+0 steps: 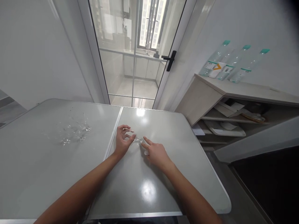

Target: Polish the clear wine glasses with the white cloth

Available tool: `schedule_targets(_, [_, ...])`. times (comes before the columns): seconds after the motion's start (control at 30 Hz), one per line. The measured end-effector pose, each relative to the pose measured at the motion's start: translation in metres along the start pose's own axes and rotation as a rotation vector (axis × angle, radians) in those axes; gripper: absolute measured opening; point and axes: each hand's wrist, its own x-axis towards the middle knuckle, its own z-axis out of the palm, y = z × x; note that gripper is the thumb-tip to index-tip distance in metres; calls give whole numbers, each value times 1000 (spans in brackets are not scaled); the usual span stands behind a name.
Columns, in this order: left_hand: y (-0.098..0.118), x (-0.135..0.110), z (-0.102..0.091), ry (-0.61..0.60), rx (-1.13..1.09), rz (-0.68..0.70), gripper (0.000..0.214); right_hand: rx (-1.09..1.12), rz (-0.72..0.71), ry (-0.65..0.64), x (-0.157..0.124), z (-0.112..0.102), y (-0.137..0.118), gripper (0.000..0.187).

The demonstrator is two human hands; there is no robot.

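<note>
My left hand is curled around a clear, see-through piece that narrows between my hands, perhaps a small stemmed glass lying sideways. Its thumb and fingers form a loop around the wider end. At the narrow end, my right hand has two fingers stretched out and parted, close to or touching the piece. The other right fingers are curled beneath, where a small white thing shows, partly hidden by the hand. Both hands are just above the glossy grey table, right of its metal seam.
Clear shiny bits or drops are scattered on the table's left half. Several empty plastic bottles with green caps stand on a wooden shelf unit at right. Behind the table is a glass door with a black handle.
</note>
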Motion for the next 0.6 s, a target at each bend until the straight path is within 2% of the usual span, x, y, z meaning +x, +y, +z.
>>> schedule_targets(0.23, [2,-3,5,-128,-6,54,52,-40,-10,-13,2,3,-5,62])
schedule_targets(0.4, [3,-3,7,-112,-18,40,51,-55,-2,-4,3,6,-9,75])
schedule_targets(0.6, [0,-4,9,-123,18,60,52,-51,11,-22,8,12,-13,78])
